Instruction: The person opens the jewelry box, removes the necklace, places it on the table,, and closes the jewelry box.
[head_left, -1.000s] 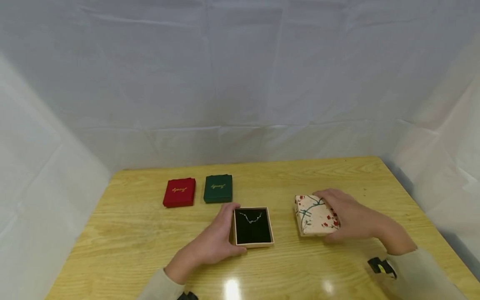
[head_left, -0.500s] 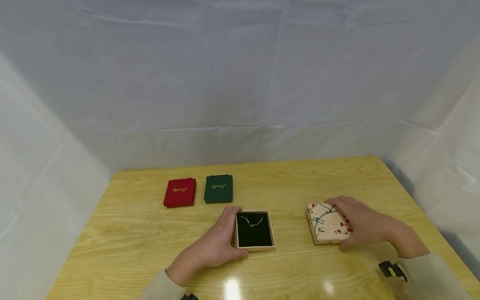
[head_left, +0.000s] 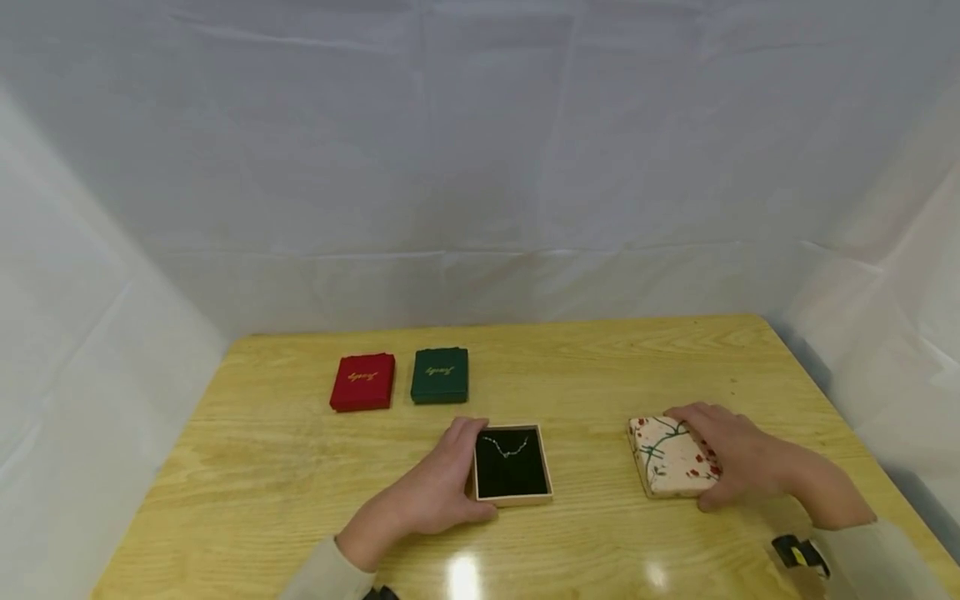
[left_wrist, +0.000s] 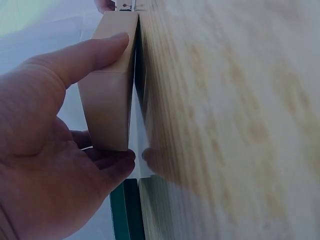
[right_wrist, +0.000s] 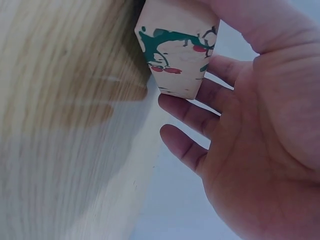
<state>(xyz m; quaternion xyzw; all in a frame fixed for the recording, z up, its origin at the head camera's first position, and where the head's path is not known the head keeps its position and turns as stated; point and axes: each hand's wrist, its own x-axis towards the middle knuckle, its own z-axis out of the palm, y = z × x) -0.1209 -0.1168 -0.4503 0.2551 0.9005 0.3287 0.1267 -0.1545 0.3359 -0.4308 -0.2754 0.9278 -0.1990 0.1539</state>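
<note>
My left hand (head_left: pixel 438 483) grips an uncovered jewelry box base (head_left: pixel 513 501) by its left side, thumb at the near edge and fingers at the far edge. A thin silver necklace (head_left: pixel 507 454) lies on the black pad (head_left: pixel 512 479) inside it. In the left wrist view the box's plain cream side (left_wrist: pixel 105 107) shows between thumb and fingers, low over the table. Farther right, my right hand (head_left: pixel 750 462) holds a cream box lid (head_left: pixel 675 462) with red blossoms and green branches, gripping its right side. The right wrist view shows the lid's patterned side (right_wrist: pixel 177 65) close to the wood.
A red box (head_left: pixel 363 382) and a green box (head_left: pixel 440 376), both with gold lettering, lie farther back on the wooden table (head_left: pixel 262 483), left of the necklace box. White cloth (head_left: pixel 480 167) hangs behind the table and at both sides.
The right hand has carried the flowered lid to the right and nearer to me, and down toward the table. My left hand with the necklace box has shifted slightly right and nearer.
</note>
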